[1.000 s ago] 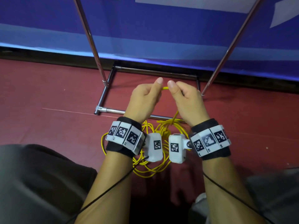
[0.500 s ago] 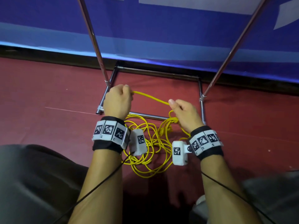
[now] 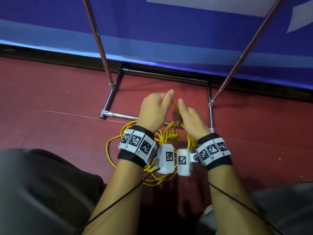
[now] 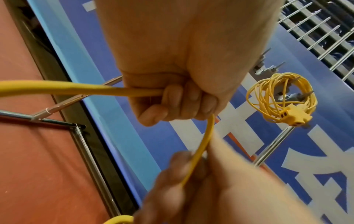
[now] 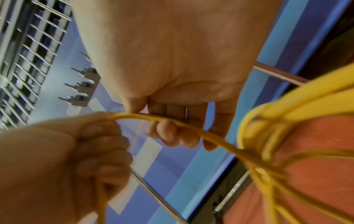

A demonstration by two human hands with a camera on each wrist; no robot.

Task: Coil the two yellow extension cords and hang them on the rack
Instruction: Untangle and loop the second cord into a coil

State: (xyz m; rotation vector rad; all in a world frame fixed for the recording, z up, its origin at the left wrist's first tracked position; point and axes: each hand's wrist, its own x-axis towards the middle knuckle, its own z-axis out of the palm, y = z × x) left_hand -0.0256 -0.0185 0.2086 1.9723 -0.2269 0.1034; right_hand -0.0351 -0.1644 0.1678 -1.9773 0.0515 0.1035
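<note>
Nearest me, my two forearms reach forward side by side over the red floor (image 3: 50, 102), wrists close together. Under them the loose yellow cord (image 3: 111, 150) lies in tangled loops on the floor, just inside the near bar of the rack base (image 3: 122, 115), its yellow plug (image 3: 175, 137) lying among the loops between my wrists. My left hand (image 3: 155, 111) is raised above the pile, fingers curled tight around a strand, thumb pointing up. My right hand (image 3: 191, 118) sits just beside it, nearly touching, thumb up, fingers loosely curled round the same strand, which arcs between my hands. Farther off, the rack's two slanted poles rise in front of the blue banner (image 3: 169, 39). In the left wrist view, the coiled cord (image 4: 281, 98) hangs on a rack peg.
</note>
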